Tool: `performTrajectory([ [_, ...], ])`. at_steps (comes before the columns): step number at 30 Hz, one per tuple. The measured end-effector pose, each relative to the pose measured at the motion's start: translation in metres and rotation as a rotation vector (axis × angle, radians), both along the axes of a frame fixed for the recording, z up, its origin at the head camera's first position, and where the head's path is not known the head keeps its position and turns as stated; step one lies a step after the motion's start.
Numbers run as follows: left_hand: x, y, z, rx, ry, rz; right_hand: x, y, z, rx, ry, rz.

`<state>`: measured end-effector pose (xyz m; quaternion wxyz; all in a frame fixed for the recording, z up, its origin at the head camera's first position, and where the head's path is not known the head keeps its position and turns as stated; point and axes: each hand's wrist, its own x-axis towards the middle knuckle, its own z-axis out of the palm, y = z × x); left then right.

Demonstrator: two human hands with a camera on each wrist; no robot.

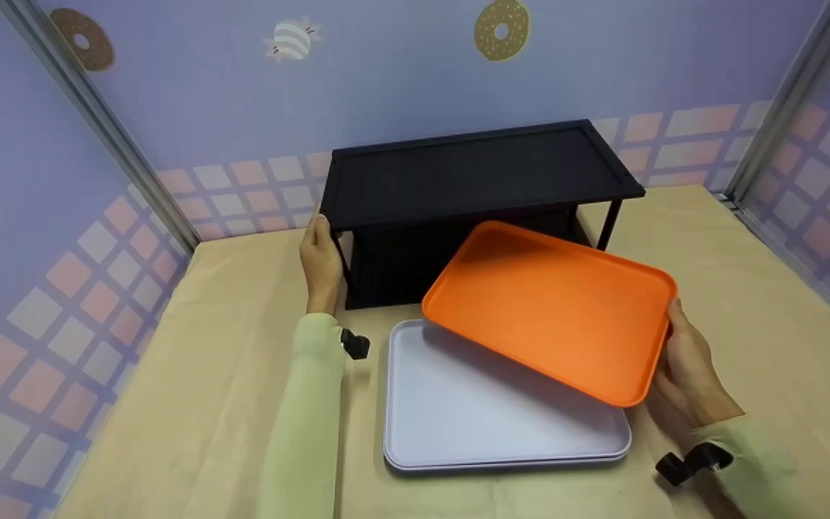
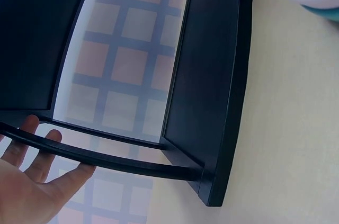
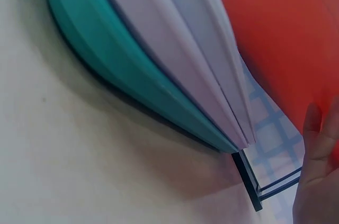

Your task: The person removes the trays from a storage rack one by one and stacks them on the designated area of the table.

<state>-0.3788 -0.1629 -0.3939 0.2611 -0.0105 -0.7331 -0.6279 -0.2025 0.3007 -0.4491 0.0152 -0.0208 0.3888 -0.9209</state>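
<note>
My left hand (image 1: pixel 321 263) grips the front left corner of a black two-tier shelf rack (image 1: pixel 472 173), its thumb at the top board's edge. In the left wrist view, the fingers (image 2: pixel 68 186) of that hand reach behind the rack's side post. My right hand (image 1: pixel 692 371) holds an orange tray (image 1: pixel 552 310) by its right short edge, with fingers under it. The orange tray is raised and tilted, its far left corner in front of the rack's opening. Below it lies a stack with a pale lilac tray (image 1: pixel 480 418) on top, partly covered by the orange one.
In the right wrist view, a teal tray (image 3: pixel 100 38) shows at the bottom of the stack. A beige cloth (image 1: pixel 220 404) covers the table. Patterned panels (image 1: pixel 400 79) with metal corner posts (image 1: pixel 782 108) enclose the back and sides, close behind the rack.
</note>
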Motion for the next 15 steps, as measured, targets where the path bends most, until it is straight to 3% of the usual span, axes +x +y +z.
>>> performTrajectory([
  [8, 0.0006, 0.0006, 0.0009, 0.016, -0.004, 0.004, -0.0003, -0.0028, -0.0030, 0.059, -0.055, -0.016],
  [15, 0.0008, 0.0008, 0.0013, 0.017, 0.004, -0.005, 0.0001, -0.0044, -0.0043, 0.016, -0.065, 0.030],
])
